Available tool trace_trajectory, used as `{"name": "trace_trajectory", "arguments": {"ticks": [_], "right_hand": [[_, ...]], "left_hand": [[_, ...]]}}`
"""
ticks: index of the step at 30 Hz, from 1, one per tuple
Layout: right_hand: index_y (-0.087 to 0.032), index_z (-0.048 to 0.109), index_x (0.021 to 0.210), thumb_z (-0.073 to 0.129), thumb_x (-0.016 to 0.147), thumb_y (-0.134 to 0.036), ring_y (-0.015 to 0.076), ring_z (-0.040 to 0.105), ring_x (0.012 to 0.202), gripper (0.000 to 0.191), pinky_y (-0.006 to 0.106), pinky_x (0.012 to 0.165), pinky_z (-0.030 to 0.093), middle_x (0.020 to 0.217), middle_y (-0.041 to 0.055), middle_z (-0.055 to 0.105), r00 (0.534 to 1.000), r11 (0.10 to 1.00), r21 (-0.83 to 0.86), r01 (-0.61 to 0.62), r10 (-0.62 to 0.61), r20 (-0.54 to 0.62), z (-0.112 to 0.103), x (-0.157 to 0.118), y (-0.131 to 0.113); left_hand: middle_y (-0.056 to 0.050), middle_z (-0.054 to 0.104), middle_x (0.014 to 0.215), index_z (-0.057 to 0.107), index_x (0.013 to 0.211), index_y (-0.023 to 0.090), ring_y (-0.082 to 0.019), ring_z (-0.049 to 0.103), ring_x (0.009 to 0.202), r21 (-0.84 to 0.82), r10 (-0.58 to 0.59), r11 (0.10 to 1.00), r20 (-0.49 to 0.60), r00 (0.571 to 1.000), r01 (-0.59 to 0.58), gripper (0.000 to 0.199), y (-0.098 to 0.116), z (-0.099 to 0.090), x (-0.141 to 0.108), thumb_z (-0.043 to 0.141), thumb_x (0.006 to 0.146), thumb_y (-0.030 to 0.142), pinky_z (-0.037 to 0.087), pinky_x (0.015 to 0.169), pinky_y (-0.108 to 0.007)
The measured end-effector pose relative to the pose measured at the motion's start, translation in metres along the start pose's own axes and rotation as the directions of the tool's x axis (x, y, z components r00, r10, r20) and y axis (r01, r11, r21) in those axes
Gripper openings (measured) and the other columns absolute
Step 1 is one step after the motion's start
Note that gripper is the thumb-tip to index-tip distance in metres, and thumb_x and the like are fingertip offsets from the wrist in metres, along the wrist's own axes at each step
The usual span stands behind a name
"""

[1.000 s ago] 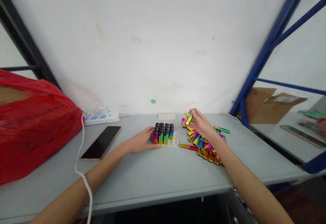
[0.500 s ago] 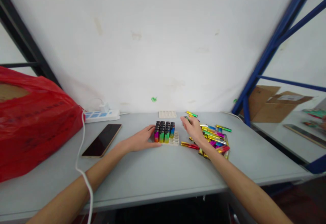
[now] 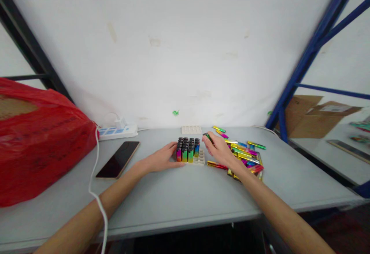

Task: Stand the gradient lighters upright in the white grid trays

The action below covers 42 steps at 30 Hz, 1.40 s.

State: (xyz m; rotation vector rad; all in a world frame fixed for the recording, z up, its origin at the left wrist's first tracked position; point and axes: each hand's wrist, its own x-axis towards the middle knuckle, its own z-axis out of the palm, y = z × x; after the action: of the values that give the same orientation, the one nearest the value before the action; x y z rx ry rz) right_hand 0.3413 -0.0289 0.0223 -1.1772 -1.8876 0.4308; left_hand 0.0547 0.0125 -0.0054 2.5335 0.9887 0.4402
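A white tray (image 3: 199, 161) with round-cornered holes holds several upright lighters (image 3: 185, 154), black-topped with shiny coloured bodies. Holes show bare at the tray's right side. My left hand (image 3: 165, 157) is curved round the tray's left end, its thumb along the front edge and its fingers against the lighters' side. To the right of the tray, my right hand (image 3: 216, 146) pinches a dark-topped green lighter (image 3: 207, 136) raised above the table. Most of that lighter is hidden by the fingers. A loose pile of shiny lighters (image 3: 245, 155) lies beside and under my right wrist.
A second white tray (image 3: 191, 130) stands by the wall. On the left are a phone (image 3: 118, 159), a power strip (image 3: 118, 131), a white cable (image 3: 96, 196) and a red plastic bag (image 3: 43, 142). Blue shelf posts (image 3: 300, 65) and a cardboard box (image 3: 309, 119) are at right.
My right hand has come slightly left and turned, bringing the held lighter nearer the tray. My left hand stays at the tray's left end. The view has shifted slightly.
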Motion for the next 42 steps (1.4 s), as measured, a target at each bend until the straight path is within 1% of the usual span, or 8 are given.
{"name": "trace_trajectory", "arguments": {"ticks": [10,14,21,24,26,31,37,42], "right_hand": [[-0.026,0.031,0.060,0.054,0.090,-0.048,0.0141,0.035,0.058,0.044,0.031,0.056,0.023,0.055,-0.0040,0.032,0.982,0.996,-0.074,-0.044,0.030,-0.184,0.006,0.003,0.007],[-0.026,0.032,0.060,0.052,0.090,-0.047,0.0148,0.036,0.059,0.041,0.031,0.057,0.023,0.056,-0.0036,0.033,0.974,0.996,-0.068,-0.064,0.047,-0.222,0.006,0.003,0.009],[-0.025,0.047,0.076,0.044,0.107,-0.052,0.0193,0.051,0.069,0.042,0.032,0.067,0.037,0.073,0.0016,0.059,0.997,0.986,-0.156,0.066,-0.070,-0.022,-0.003,0.001,-0.002],[-0.024,0.053,0.081,0.039,0.111,-0.052,0.0219,0.058,0.083,0.043,0.033,0.078,0.043,0.087,0.0061,0.065,0.981,0.959,-0.207,0.192,-0.183,0.065,-0.006,-0.001,-0.001],[-0.024,0.054,0.080,0.040,0.111,-0.055,0.0218,0.058,0.081,0.047,0.033,0.077,0.042,0.085,0.0061,0.065,0.968,0.940,-0.237,0.244,-0.220,0.124,-0.007,-0.002,0.001],[-0.023,0.052,0.068,0.042,0.109,-0.064,0.0161,0.047,0.057,0.059,0.030,0.062,0.031,0.062,0.0004,0.058,0.958,0.954,-0.216,0.209,-0.155,0.242,-0.003,-0.003,0.008],[-0.022,0.058,0.070,0.043,0.108,-0.068,0.0175,0.053,0.059,0.061,0.030,0.062,0.031,0.066,0.0044,0.065,0.952,0.937,-0.268,0.226,-0.153,0.266,0.003,-0.003,0.014],[-0.022,0.067,0.085,0.048,0.109,-0.060,0.0199,0.060,0.064,0.049,0.030,0.065,0.036,0.073,0.0057,0.069,0.948,0.920,-0.329,0.214,-0.114,0.297,0.003,-0.003,0.020]], "left_hand": [[-0.016,0.051,0.161,0.050,0.155,0.019,-0.036,0.051,0.148,0.021,-0.020,1.000,0.017,1.000,0.020,0.082,0.003,-0.002,-0.001,0.069,0.092,0.069,0.037,0.129,-0.048],[-0.016,0.051,0.161,0.050,0.155,0.019,-0.037,0.050,0.148,0.023,-0.024,0.999,0.015,1.000,0.024,0.083,0.003,-0.002,0.000,0.070,0.091,0.069,0.037,0.129,-0.048],[-0.014,0.052,0.161,0.050,0.155,0.022,-0.037,0.052,0.147,-0.005,-0.013,1.000,0.003,1.000,0.013,0.083,0.000,-0.001,0.000,0.071,0.090,0.069,0.038,0.128,-0.049],[-0.014,0.053,0.160,0.051,0.155,0.022,-0.037,0.052,0.147,0.000,-0.010,1.000,0.003,1.000,0.010,0.082,0.001,-0.001,0.000,0.071,0.091,0.069,0.038,0.128,-0.049],[-0.015,0.053,0.160,0.050,0.155,0.021,-0.037,0.051,0.148,0.010,-0.016,1.000,0.009,1.000,0.016,0.083,0.003,-0.001,0.000,0.071,0.091,0.069,0.038,0.129,-0.049],[-0.014,0.052,0.161,0.050,0.155,0.022,-0.036,0.051,0.148,-0.002,-0.010,1.000,0.001,1.000,0.010,0.083,0.003,-0.002,-0.001,0.071,0.090,0.069,0.038,0.128,-0.049],[-0.013,0.053,0.161,0.051,0.155,0.023,-0.036,0.052,0.147,0.006,-0.002,1.000,0.004,1.000,0.002,0.082,0.003,-0.002,-0.001,0.069,0.091,0.071,0.039,0.128,-0.047],[-0.013,0.052,0.161,0.050,0.155,0.024,-0.036,0.052,0.147,-0.003,0.003,1.000,-0.010,1.000,-0.003,0.083,0.003,-0.001,-0.001,0.070,0.090,0.071,0.039,0.128,-0.046]]}}
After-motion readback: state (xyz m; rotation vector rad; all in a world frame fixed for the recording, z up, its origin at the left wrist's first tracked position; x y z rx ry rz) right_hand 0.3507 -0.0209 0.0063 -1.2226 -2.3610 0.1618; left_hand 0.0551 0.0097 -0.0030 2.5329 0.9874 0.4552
